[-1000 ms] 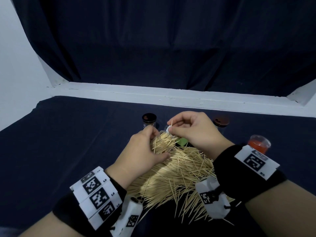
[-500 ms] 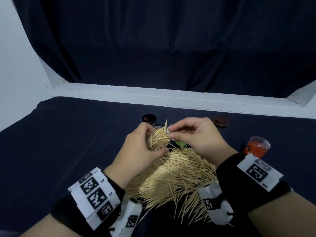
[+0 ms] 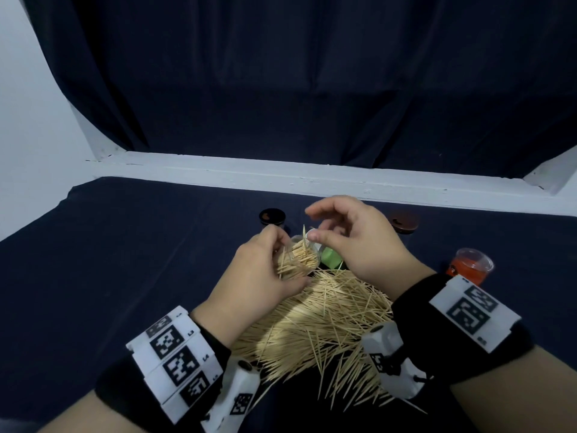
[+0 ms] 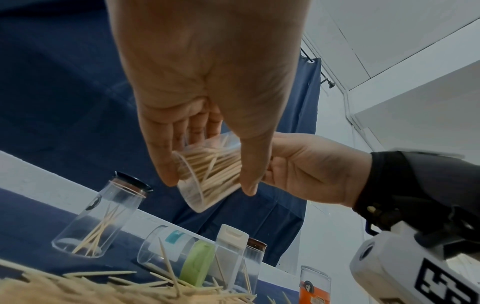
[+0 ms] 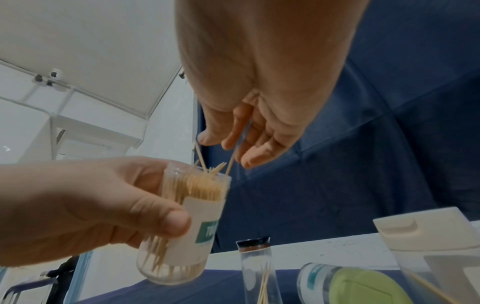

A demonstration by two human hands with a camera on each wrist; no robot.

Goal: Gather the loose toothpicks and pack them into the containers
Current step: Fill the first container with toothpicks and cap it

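My left hand (image 3: 282, 260) grips a clear labelled container (image 3: 304, 257) packed with toothpicks, tilted and held just above the table. It shows between thumb and fingers in the left wrist view (image 4: 207, 174) and also in the right wrist view (image 5: 192, 216). My right hand (image 3: 315, 225) hovers right over its mouth, thumb and fingers spread apart and relaxed. Two toothpicks (image 5: 201, 158) stick up out of the container against the fingertips (image 5: 207, 139). A big pile of loose toothpicks (image 3: 318, 320) lies on the dark cloth under both wrists.
Behind the hands stand a black-lidded clear container (image 3: 272, 216) with a few toothpicks, a brown-lidded one (image 3: 403, 222) and an orange one (image 3: 468, 265). A green-capped container (image 3: 331, 257) lies on its side beside a white-capped one (image 4: 231, 242). A white ledge (image 3: 312, 179) bounds the far edge.
My right hand pinched toothpicks at the container's mouth; its fingers have now spread apart above it. My left hand has lifted the container slightly off the pile.
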